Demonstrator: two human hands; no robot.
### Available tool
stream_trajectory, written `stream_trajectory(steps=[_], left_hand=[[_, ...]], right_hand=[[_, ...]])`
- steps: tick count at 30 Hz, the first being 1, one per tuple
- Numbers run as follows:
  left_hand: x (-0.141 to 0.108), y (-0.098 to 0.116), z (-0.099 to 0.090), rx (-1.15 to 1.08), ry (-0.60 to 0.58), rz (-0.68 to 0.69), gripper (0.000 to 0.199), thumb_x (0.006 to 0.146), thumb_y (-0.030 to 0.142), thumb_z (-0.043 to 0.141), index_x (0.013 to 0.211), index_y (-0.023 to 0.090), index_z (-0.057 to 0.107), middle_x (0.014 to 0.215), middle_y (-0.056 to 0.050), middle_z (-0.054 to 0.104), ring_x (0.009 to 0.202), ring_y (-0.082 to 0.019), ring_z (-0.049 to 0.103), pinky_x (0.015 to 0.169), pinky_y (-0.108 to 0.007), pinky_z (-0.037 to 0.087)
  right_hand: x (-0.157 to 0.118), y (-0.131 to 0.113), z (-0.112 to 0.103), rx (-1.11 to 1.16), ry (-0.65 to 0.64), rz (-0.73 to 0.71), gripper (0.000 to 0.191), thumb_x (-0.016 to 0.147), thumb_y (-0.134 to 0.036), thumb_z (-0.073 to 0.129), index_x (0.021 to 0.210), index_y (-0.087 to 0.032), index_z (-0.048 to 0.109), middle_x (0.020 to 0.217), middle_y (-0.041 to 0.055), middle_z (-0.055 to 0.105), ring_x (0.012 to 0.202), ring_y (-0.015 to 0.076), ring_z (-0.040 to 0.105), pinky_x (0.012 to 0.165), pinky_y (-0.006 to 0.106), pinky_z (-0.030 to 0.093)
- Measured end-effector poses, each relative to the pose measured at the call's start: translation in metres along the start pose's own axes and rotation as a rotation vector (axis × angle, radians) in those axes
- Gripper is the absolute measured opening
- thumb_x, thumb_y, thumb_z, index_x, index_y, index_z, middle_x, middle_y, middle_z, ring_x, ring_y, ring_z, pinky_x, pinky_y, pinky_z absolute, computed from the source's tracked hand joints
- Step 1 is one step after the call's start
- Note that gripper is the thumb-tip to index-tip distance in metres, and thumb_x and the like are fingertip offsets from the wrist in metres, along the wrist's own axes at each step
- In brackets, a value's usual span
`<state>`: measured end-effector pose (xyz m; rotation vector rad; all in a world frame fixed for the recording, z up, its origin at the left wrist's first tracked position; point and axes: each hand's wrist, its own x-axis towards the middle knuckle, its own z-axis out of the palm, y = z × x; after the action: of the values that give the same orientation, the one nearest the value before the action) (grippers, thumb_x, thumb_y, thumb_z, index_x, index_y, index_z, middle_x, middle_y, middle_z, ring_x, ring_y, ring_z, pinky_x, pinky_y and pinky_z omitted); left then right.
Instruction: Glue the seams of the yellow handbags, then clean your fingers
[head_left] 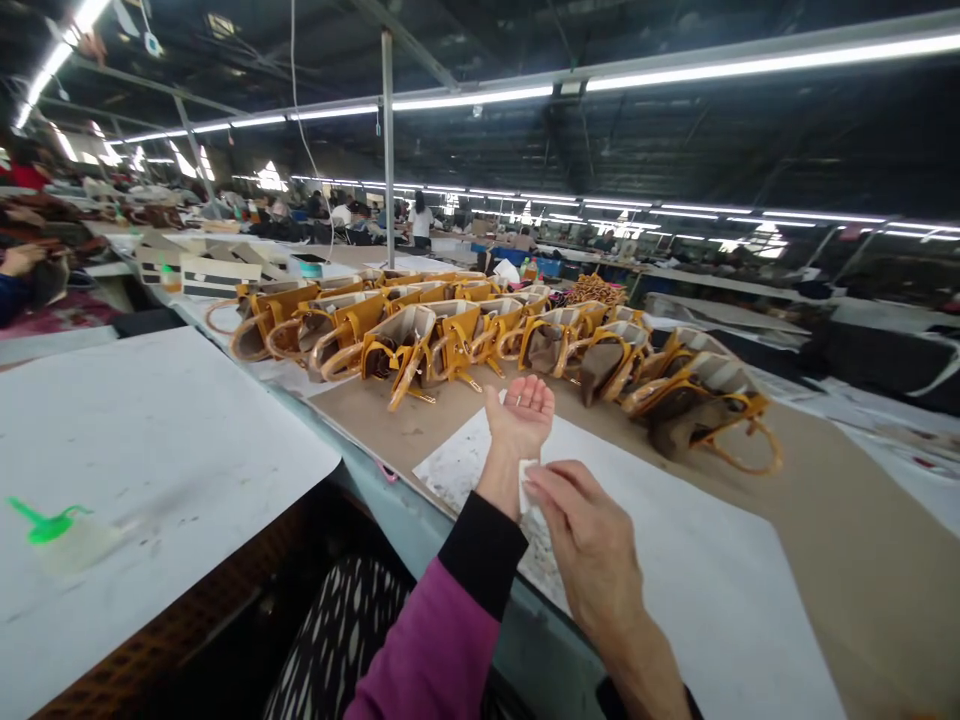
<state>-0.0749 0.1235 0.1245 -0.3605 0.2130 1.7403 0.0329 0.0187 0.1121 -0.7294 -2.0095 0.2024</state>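
Note:
My left hand (523, 415) is held palm up over the table, its fingers slightly curled and nothing in them. A small white piece of cloth or paper (527, 487) is pinched between the thumb and fingers of my right hand (589, 525). That white piece lies against my left wrist, just above the black cuff. Below both hands is a white sheet (675, 560), smudged with dark marks near its left end. Several yellow-brown handbags (397, 345) with looped handles stand in rows beyond my hands.
Brown board (862, 540) covers the table under the bags. To the left, a second table (187, 420) carries a translucent bottle with a green spout (56, 530). Pale boxes (221, 275) stand at the far left. Another person's hand (22, 260) shows at the left edge. A pole (388, 150) rises behind.

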Motion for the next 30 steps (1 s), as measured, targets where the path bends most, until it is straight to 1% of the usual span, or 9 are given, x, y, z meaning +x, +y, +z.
stream_trajectory(steps=[3, 6, 13, 17, 19, 21, 26, 28, 30], left_hand=[[-0.004, 0.0, -0.003, 0.008, 0.002, 0.029, 0.047, 0.094, 0.056, 0.033, 0.082, 0.016, 0.053, 0.085, -0.009, 0.06, 0.072, -0.017, 0.061, 0.06, -0.029, 0.054], [-0.01, -0.003, -0.005, 0.021, 0.008, 0.031, 0.045, 0.094, 0.055, 0.033, 0.081, 0.017, 0.053, 0.085, -0.009, 0.06, 0.071, -0.017, 0.061, 0.06, -0.029, 0.053], [-0.014, -0.02, -0.019, 0.076, 0.02, -0.016, 0.041, 0.093, 0.053, 0.038, 0.082, 0.016, 0.053, 0.084, -0.01, 0.06, 0.071, -0.018, 0.06, 0.06, -0.029, 0.052], [-0.01, -0.019, -0.022, 0.093, 0.023, -0.014, 0.043, 0.093, 0.053, 0.036, 0.081, 0.015, 0.053, 0.085, -0.01, 0.059, 0.071, -0.018, 0.059, 0.061, -0.029, 0.052], [-0.009, -0.02, -0.023, 0.098, 0.023, 0.001, 0.044, 0.093, 0.053, 0.035, 0.081, 0.016, 0.053, 0.086, -0.01, 0.059, 0.071, -0.017, 0.059, 0.061, -0.028, 0.051], [-0.009, -0.024, -0.026, 0.115, 0.031, -0.003, 0.044, 0.093, 0.054, 0.035, 0.08, 0.016, 0.054, 0.087, -0.011, 0.059, 0.072, -0.017, 0.059, 0.06, -0.028, 0.051], [-0.011, -0.035, -0.036, 0.17, 0.062, -0.043, 0.043, 0.091, 0.055, 0.039, 0.081, 0.016, 0.054, 0.087, -0.012, 0.06, 0.07, -0.019, 0.059, 0.058, -0.03, 0.05], [-0.011, -0.033, -0.037, 0.177, 0.063, -0.037, 0.043, 0.091, 0.055, 0.039, 0.08, 0.017, 0.054, 0.086, -0.011, 0.06, 0.07, -0.018, 0.059, 0.058, -0.03, 0.05], [-0.01, -0.031, -0.038, 0.177, 0.062, -0.022, 0.044, 0.092, 0.055, 0.037, 0.078, 0.016, 0.054, 0.086, -0.01, 0.06, 0.07, -0.018, 0.059, 0.06, -0.029, 0.05]], right_hand=[[-0.02, -0.006, 0.003, 0.032, -0.066, -0.022, 0.019, 0.09, -0.015, 0.048, 0.085, -0.02, 0.066, 0.079, 0.0036, 0.063, 0.062, 0.0118, 0.061, 0.054, 0.02, 0.049], [-0.031, -0.007, 0.002, 0.022, -0.053, -0.048, 0.022, 0.09, -0.011, 0.046, 0.089, -0.019, 0.066, 0.08, 0.004, 0.062, 0.065, 0.0122, 0.062, 0.057, 0.02, 0.05], [-0.009, 0.002, -0.001, -0.095, 0.018, -0.007, 0.021, 0.09, -0.015, 0.045, 0.084, -0.019, 0.064, 0.08, 0.0041, 0.062, 0.068, 0.014, 0.061, 0.058, 0.022, 0.05], [-0.034, 0.0, -0.001, -0.064, -0.078, -0.007, 0.021, 0.09, -0.011, 0.044, 0.088, -0.019, 0.064, 0.081, 0.0037, 0.06, 0.066, 0.0125, 0.059, 0.058, 0.021, 0.049], [-0.046, 0.002, -0.002, -0.055, -0.077, -0.033, 0.023, 0.09, -0.008, 0.044, 0.093, -0.018, 0.064, 0.081, 0.0039, 0.06, 0.065, 0.0114, 0.06, 0.058, 0.02, 0.049], [-0.046, 0.005, -0.003, -0.089, -0.03, -0.049, 0.023, 0.09, -0.008, 0.043, 0.094, -0.017, 0.065, 0.082, 0.005, 0.061, 0.066, 0.0115, 0.061, 0.058, 0.019, 0.049], [-0.019, 0.013, -0.006, -0.157, 0.042, 0.003, 0.023, 0.091, -0.017, 0.043, 0.082, -0.021, 0.064, 0.08, 0.0044, 0.064, 0.067, 0.014, 0.062, 0.057, 0.023, 0.051], [-0.024, 0.011, -0.006, -0.133, 0.014, 0.007, 0.024, 0.091, -0.017, 0.044, 0.08, -0.021, 0.065, 0.078, 0.0038, 0.064, 0.066, 0.0137, 0.062, 0.058, 0.022, 0.051], [-0.038, 0.007, -0.005, -0.088, -0.058, -0.005, 0.024, 0.091, -0.014, 0.043, 0.084, -0.02, 0.066, 0.077, 0.0035, 0.063, 0.063, 0.0123, 0.061, 0.055, 0.021, 0.05]])
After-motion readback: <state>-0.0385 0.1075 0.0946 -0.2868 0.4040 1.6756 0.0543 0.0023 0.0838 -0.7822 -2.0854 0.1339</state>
